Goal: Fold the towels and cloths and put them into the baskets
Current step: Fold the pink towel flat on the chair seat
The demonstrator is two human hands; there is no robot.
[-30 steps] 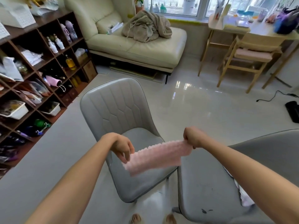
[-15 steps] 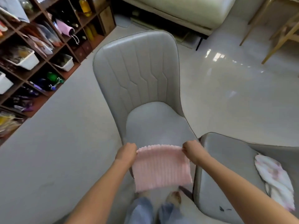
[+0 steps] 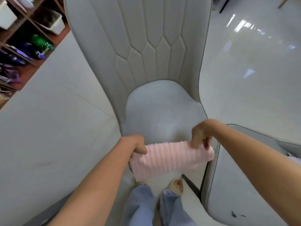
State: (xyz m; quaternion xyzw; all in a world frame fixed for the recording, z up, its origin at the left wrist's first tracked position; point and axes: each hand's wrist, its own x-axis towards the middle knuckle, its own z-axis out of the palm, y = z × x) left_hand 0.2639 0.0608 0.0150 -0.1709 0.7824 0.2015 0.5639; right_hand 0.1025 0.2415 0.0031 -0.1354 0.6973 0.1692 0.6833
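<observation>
Pink ribbed cloth (image 3: 171, 160) hangs stretched between my hands, over the front edge of the grey chair seat (image 3: 162, 111). My left hand (image 3: 136, 145) grips its left top corner with curled fingers; my right hand (image 3: 201, 136) pinches the right top corner. A second grey chair (image 3: 244, 185) sits just right of my right hand.

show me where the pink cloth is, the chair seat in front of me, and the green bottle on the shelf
pink cloth (image 3: 171, 160), head view, middle of ribbed face.
chair seat (image 3: 162, 110), head view, bare cushion centre.
green bottle (image 3: 41, 43), head view, its body.
</observation>
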